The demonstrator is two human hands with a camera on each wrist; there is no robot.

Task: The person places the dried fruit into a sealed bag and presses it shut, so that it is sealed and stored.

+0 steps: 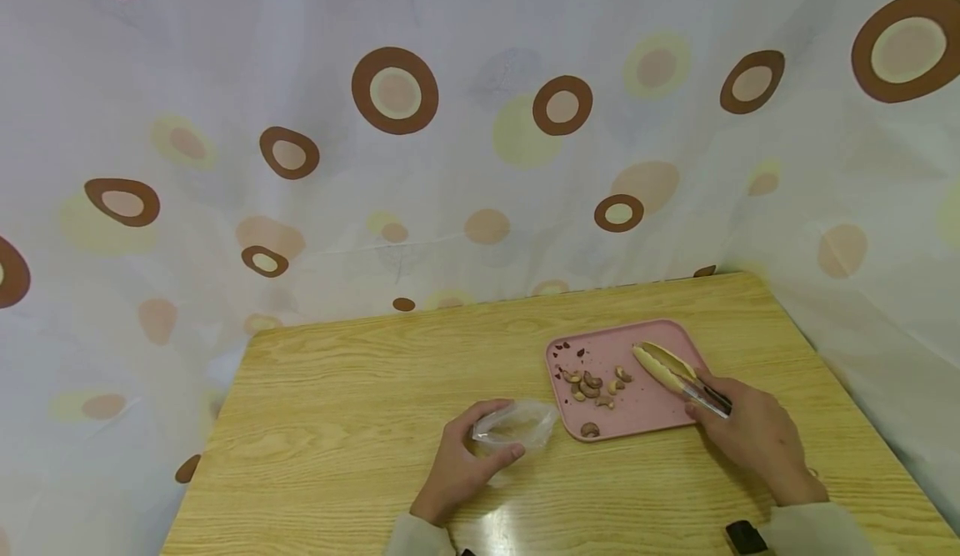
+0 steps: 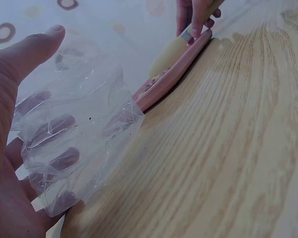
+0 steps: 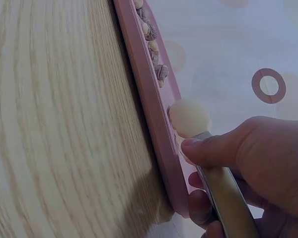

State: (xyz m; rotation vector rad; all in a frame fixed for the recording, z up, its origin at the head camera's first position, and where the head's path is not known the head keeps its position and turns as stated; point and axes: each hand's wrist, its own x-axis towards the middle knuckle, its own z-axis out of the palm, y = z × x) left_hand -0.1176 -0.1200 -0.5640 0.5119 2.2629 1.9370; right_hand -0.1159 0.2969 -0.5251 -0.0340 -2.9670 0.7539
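A clear plastic bag (image 1: 528, 427) stands on the wooden table, its mouth spread. My left hand (image 1: 463, 460) is curled round it, fingers on the far side and thumb on the near side. A few dark specks cling to the plastic (image 2: 84, 134) in the left wrist view. To its right lies a pink tray (image 1: 645, 416) with several cashews in brown skins (image 1: 589, 384) on its left half. My right hand (image 1: 757, 435) grips metal tongs with pale yellow tips (image 1: 660, 364); the tips are low over the right part of the tray.
Dark flakes of skin (image 1: 562, 346) lie in the tray's far left corner, and one cashew (image 1: 590, 429) sits apart by its near edge. Behind and beside the wooden table (image 1: 360, 423) hangs a white curtain (image 1: 450, 164) with brown circles.
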